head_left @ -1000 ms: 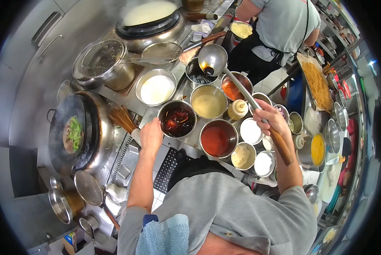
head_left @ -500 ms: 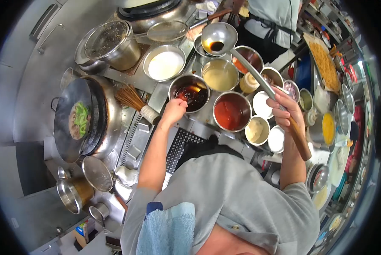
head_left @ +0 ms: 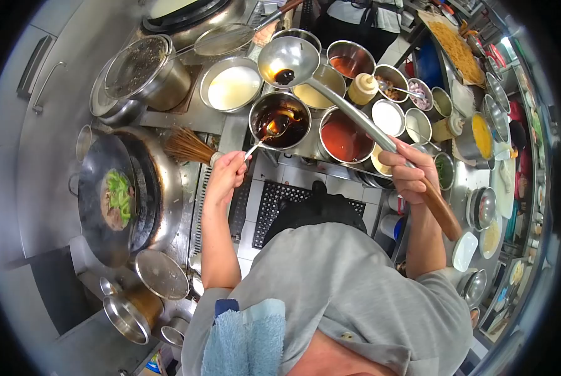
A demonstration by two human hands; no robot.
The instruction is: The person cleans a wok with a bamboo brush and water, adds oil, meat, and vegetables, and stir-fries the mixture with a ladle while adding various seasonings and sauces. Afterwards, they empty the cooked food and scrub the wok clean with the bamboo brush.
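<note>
My left hand (head_left: 226, 178) pinches the handle of a metal spoon (head_left: 252, 151), whose bowl is in the pot of dark brown sauce (head_left: 253, 119). Wrapped round the wooden handle of a large steel wok ladle (head_left: 343, 103) is my right hand (head_left: 412, 172). The ladle's bowl, with a small pool of dark liquid in it, is over the row of pots, just beyond the dark sauce. A pot of red sauce (head_left: 340, 145) stands to the right, under the ladle's shaft. In the wok (head_left: 96, 216) at left lie green leaves (head_left: 119, 194) and pale brown food.
A bamboo brush (head_left: 190, 145) lies beside the wok. Near it are a bowl of milky liquid (head_left: 230, 89), a strainer on a pot (head_left: 139, 66) and another strainer (head_left: 161, 274). Seasoning tubs and a squeeze bottle (head_left: 362, 89) stand at right. A person in an apron (head_left: 349, 31) is beyond.
My left hand has drawn back from the dark sauce pot, and the spoon now shows, raised at a slant. The ladle's bowl has shifted left. The whole view has also shifted.
</note>
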